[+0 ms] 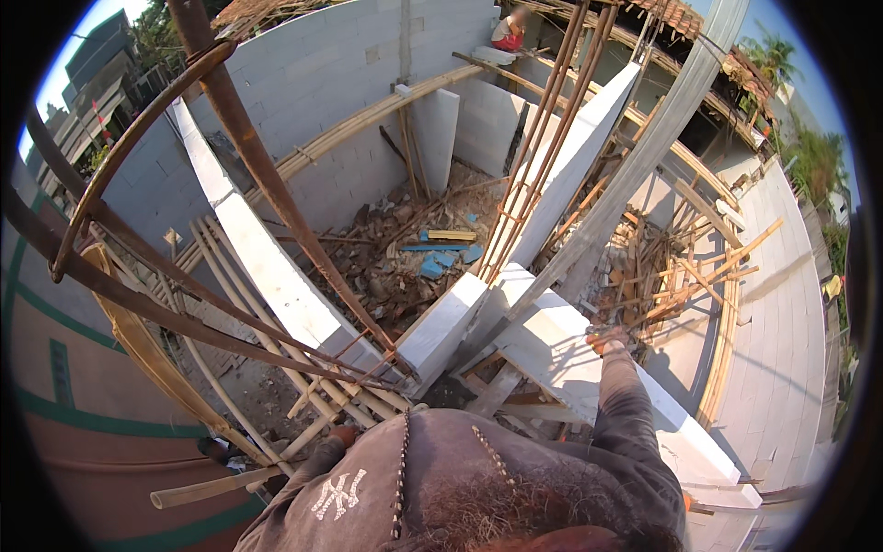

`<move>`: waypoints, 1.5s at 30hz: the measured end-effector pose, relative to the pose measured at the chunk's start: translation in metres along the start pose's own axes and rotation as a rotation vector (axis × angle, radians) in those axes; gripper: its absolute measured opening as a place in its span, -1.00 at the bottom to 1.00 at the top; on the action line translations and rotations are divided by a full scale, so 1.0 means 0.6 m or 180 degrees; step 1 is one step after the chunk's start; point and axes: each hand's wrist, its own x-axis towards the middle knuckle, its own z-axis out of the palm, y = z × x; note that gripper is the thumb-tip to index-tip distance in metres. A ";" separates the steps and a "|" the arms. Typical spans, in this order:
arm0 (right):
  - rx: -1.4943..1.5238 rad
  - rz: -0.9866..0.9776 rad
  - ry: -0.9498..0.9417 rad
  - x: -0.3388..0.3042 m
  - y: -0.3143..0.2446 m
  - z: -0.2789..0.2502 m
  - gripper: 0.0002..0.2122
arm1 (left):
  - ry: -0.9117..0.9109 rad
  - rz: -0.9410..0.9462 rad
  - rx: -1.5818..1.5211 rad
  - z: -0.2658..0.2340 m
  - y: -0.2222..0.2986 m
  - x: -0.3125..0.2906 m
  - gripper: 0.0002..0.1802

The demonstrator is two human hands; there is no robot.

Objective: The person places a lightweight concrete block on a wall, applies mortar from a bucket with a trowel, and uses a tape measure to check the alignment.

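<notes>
While my right hand reaches over the long, white block wall, whose top runs just under it, I cannot tell how far it is open or whether it grips anything. My left hand, its grip unclear, is beside pale round bamboo poles. Ahead, grey block walls enclose brown rubble and flat blue pieces.

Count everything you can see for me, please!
Block walls: several, whitish, middle and sides
Rusty bars: several, brown, left and top
Bamboo poles: many, tan, left, top, right
Slanting post: one, grey, right of middle
Rubble: uncountable, brown, middle ground
Blue pieces: few, blue, on rubble
Other person: one, red clothing, top
Roof tiles: many, orange, top
Trees: several, green, upper corners
Striped wall: one, brown-green, left
Shirt: one, brownish, lower edge
Left grip: one, bare, by bamboo poles
Right grip: one, bare, at block wall
</notes>
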 end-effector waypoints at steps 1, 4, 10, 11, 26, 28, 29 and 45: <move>-0.0076 0.0116 0.0127 0.014 0.025 -0.003 -0.03 | 0.0056 0.0222 -0.0022 -0.018 0.011 0.014 -0.62; -0.0320 0.0290 0.0293 0.057 0.074 0.008 0.03 | 0.0147 0.0494 -0.0023 -0.071 0.037 0.015 -0.62; -0.0644 -0.0054 0.0170 0.021 0.038 0.002 0.05 | 0.0222 -0.0047 -0.0150 -0.033 0.031 -0.024 -0.61; -0.0731 -0.0097 0.0213 0.037 0.049 0.003 0.05 | 0.0186 0.0014 -0.0232 -0.018 0.034 -0.016 -0.60; 0.0091 -0.0457 0.0331 0.034 0.112 -0.014 0.11 | -0.0221 0.0305 -0.0273 -0.007 0.180 -0.078 -0.52; 0.0086 -0.0821 0.0306 -0.004 0.113 -0.012 0.13 | -0.0174 0.0261 -0.0170 -0.003 0.182 -0.097 -0.55; -0.0071 -0.0755 0.0190 -0.011 0.119 -0.021 0.08 | -0.0131 0.0343 -0.0170 -0.007 0.192 -0.096 -0.58; 0.0195 -0.0808 0.0575 -0.071 0.138 -0.019 -0.01 | -0.0099 0.0281 -0.0466 0.115 0.160 -0.125 -0.56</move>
